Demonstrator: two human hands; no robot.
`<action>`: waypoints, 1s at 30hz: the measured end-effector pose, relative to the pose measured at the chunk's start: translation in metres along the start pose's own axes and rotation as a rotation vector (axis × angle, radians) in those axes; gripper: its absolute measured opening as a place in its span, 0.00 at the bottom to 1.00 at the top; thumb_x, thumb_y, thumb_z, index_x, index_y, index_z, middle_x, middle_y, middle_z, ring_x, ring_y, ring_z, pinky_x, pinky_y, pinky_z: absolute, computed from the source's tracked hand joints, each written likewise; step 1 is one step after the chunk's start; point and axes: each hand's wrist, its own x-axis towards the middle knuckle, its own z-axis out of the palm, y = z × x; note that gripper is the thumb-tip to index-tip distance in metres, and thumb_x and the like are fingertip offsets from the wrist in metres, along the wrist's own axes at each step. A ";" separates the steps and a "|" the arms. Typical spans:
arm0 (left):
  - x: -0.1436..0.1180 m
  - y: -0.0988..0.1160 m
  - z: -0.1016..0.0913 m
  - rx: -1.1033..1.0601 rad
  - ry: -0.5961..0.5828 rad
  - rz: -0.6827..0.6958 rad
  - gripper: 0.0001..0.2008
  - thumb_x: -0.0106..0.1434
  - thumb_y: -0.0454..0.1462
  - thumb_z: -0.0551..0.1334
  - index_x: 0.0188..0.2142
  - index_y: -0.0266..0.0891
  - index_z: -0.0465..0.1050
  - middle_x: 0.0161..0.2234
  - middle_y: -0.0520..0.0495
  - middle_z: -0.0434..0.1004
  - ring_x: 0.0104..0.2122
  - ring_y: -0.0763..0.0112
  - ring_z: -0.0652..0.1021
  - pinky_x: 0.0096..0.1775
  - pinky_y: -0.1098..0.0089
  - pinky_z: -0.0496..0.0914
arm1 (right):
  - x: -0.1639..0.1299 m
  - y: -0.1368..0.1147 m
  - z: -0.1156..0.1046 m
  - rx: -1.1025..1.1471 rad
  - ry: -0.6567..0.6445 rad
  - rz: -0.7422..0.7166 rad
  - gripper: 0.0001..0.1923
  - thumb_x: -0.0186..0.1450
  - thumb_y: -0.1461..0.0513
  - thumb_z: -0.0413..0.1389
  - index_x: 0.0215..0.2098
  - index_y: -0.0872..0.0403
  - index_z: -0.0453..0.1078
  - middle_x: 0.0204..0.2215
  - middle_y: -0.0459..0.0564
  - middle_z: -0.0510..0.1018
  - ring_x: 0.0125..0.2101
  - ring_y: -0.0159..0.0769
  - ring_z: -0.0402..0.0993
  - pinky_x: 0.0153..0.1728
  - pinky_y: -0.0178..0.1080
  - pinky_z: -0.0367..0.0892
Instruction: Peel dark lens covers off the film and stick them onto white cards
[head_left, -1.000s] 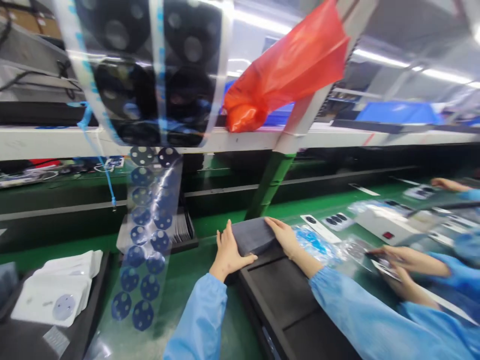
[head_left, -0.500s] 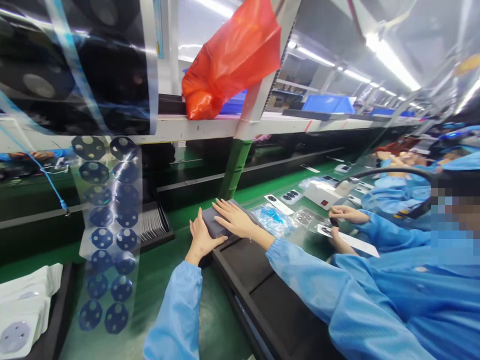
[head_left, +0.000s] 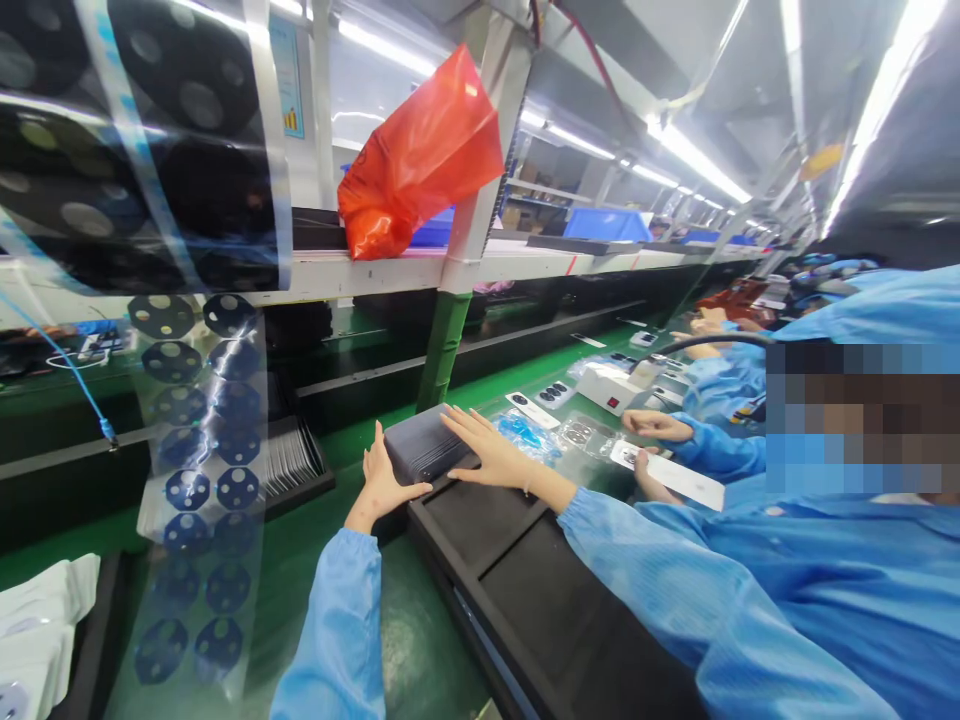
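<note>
A stack of thin dark plates (head_left: 421, 440) stands on edge at the far end of a black tray (head_left: 517, 565). My left hand (head_left: 382, 485) grips the stack's left end, with the thumb along the near side and the fingers behind. On the right end lies my right hand (head_left: 491, 455), its fingers reaching over the top and its thumb low at the near side. Between the two hands the plates are pressed together. The fingertips behind the stack are partly hidden.
To the left hangs a clear strip of dark round stickers (head_left: 187, 490) from a roll (head_left: 142, 150). Behind it sits a rack of thin plates (head_left: 292, 460). White pieces (head_left: 52, 620) lie lower left. At right, a co-worker's hand holds a white panel (head_left: 686, 480). A green-wrapped post (head_left: 444, 350) stands behind.
The view has swung to the right. My right hand has slid off the stack's top toward its right end, showing more of the plates. The co-worker's upper hand has moved off the white panel.
</note>
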 end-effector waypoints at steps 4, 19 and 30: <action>-0.001 0.001 0.001 0.015 -0.015 0.028 0.65 0.48 0.47 0.73 0.70 0.41 0.26 0.70 0.30 0.45 0.70 0.40 0.47 0.66 0.41 0.38 | 0.009 0.002 0.008 -0.019 0.035 0.053 0.42 0.67 0.56 0.58 0.73 0.54 0.44 0.70 0.62 0.54 0.70 0.48 0.46 0.68 0.59 0.45; -0.002 0.011 -0.003 0.025 0.045 0.045 0.60 0.52 0.50 0.69 0.70 0.41 0.30 0.69 0.32 0.47 0.70 0.45 0.51 0.67 0.44 0.43 | -0.029 -0.007 -0.011 -0.042 -0.006 0.090 0.41 0.66 0.59 0.56 0.72 0.55 0.44 0.70 0.64 0.54 0.69 0.50 0.48 0.68 0.59 0.47; -0.004 0.016 0.000 -0.010 0.059 0.095 0.58 0.52 0.50 0.70 0.69 0.43 0.33 0.71 0.33 0.42 0.71 0.47 0.47 0.68 0.45 0.41 | -0.079 -0.083 -0.082 -0.095 0.042 0.179 0.41 0.68 0.57 0.55 0.73 0.57 0.42 0.70 0.65 0.51 0.69 0.55 0.48 0.66 0.60 0.52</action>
